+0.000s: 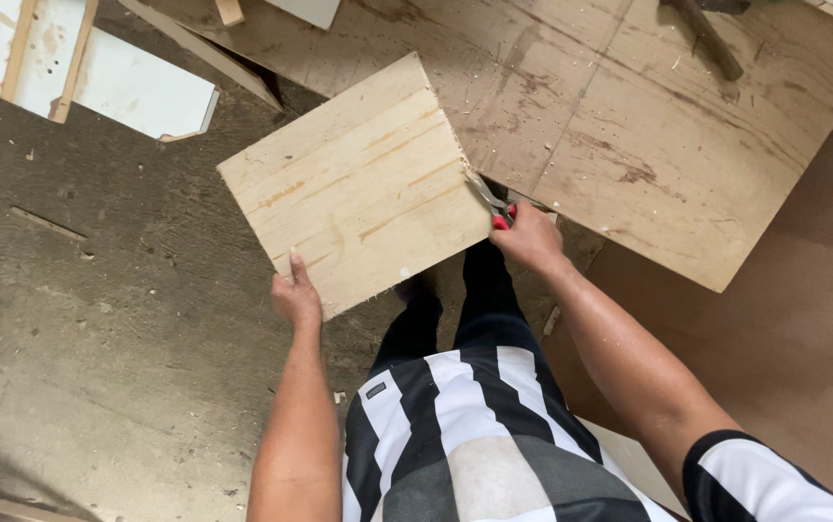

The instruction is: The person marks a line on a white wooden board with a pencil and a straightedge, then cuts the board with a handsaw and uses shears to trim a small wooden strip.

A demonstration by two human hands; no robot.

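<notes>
Head view: left hand (296, 295) clasps the lower edge of a pale square plywood board (359, 184) held above the floor; right hand (531, 239), its grip closed around red-handled pliers (490, 204), bites the board's right edge.

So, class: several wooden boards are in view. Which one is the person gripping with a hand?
The small pale square board, gripped at its lower edge by the left hand. The large stained sheet lies flat, untouched.
</notes>
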